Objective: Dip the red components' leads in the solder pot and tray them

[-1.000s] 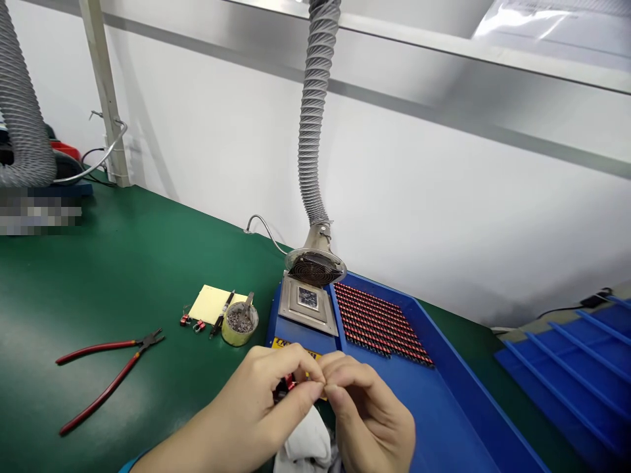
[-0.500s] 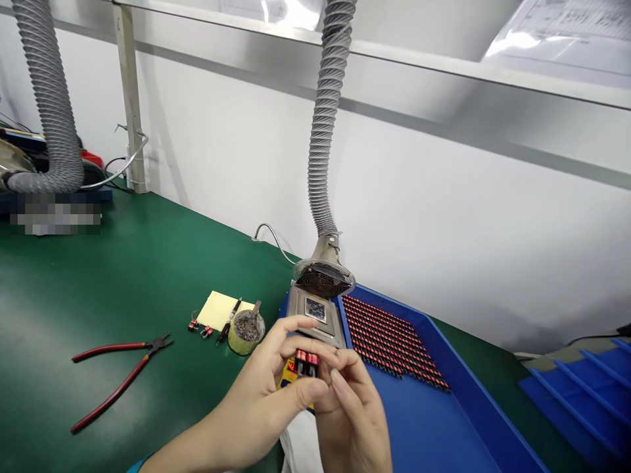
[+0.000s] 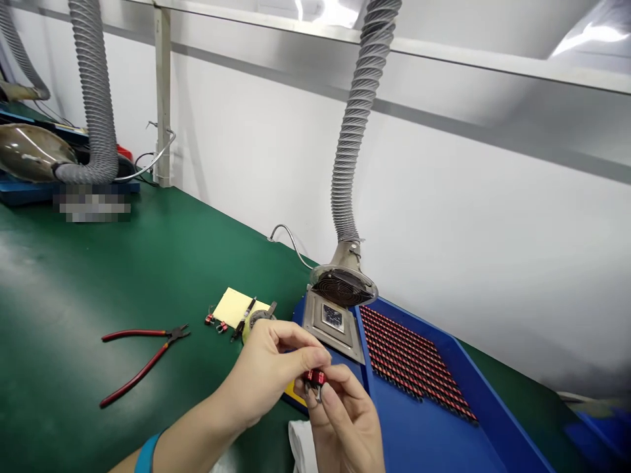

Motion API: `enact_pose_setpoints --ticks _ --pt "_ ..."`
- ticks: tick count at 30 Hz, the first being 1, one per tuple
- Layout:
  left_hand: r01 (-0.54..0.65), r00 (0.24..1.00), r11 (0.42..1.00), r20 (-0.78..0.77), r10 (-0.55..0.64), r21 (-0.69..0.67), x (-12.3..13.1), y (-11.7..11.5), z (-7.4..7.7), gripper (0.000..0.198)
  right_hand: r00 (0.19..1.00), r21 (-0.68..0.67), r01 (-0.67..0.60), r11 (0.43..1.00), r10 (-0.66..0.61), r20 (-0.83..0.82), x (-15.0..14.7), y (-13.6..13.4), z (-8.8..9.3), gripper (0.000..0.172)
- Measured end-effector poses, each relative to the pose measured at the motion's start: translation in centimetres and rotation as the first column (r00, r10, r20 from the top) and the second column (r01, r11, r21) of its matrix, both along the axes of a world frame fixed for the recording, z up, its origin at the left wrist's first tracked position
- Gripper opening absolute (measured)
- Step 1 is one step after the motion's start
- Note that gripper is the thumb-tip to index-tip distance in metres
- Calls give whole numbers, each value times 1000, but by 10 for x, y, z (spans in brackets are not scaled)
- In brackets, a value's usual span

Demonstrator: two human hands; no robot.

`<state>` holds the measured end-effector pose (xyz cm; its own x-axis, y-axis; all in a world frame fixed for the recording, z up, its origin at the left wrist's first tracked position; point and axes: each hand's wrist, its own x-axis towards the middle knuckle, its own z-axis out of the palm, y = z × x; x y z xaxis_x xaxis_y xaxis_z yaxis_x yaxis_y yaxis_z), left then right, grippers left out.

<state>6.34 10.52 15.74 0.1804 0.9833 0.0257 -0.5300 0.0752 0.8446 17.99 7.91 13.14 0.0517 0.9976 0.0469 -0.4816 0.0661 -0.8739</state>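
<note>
A small red coil [image 3: 315, 377] with bare metal legs is held between both hands in front of the solder pot. The thumb and fingers of my left hand [image 3: 266, 374] pinch it from above. From below and the right, the fingertips of my right hand [image 3: 351, 420] close on its lower part, by the legs. Fingers hide much of the coil. Behind them is a metal solder pot [image 3: 333, 318] with a shiny square of solder in its plate. Similar red and black coils [image 3: 414, 361] lie in tight rows inside a blue tray [image 3: 424, 433] to the right.
Red-handled pliers [image 3: 142, 368] lie spread on the green bench [image 3: 162, 263]. Near a yellow notepad [image 3: 234, 307] are a pen [image 3: 244, 318], two loose coils [image 3: 221, 326] and a tub [image 3: 257, 318] partly behind my hand. A fume hood [image 3: 345, 282] on a grey hose overhangs the pot.
My left fingers have shifted from around the coil to a pinch on its top, and its legs now point down toward my right fingers. The view has swung slightly left.
</note>
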Motion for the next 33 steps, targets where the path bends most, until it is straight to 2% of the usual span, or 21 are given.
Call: enact_pose_setpoints --ticks 4,9,11,13,16,17,21,28,33 --pt "-96 980 992 169 109 -78 2 -3 3 30 999 -66 -28 997 26 -31 -7 -2 4 25" --pt "-359 896 933 271 351 -21 -12 1 10 25 993 -88 -109 990 104 -64 -9 -1 13 25" --pt "-339 923 940 203 326 30 -20 4 11 18 993 -89 -100 991 94 -78 -8 -1 14 24" --pt "-217 976 970 31 215 105 -23 4 11 12 994 -84 -86 993 79 -80 -6 0 14 24" --pt "-52 980 989 -184 77 139 -19 2 8 12 995 -82 -68 994 61 -80 -3 0 12 23" --pt "-32 980 991 -190 57 133 -17 1 6 11 995 -84 -62 994 55 -82 -3 0 12 23" --pt "-15 998 996 -52 20 92 -12 1 2 11 996 -80 -28 996 21 -84 -3 -1 16 25" --pt "-63 983 983 -161 92 171 -16 2 6 6 995 -117 53 992 -63 -84 -5 -3 22 27" --pt "-292 932 923 -143 334 251 -31 -2 5 14 995 -169 92 981 -97 -24 19 -1 20 32"
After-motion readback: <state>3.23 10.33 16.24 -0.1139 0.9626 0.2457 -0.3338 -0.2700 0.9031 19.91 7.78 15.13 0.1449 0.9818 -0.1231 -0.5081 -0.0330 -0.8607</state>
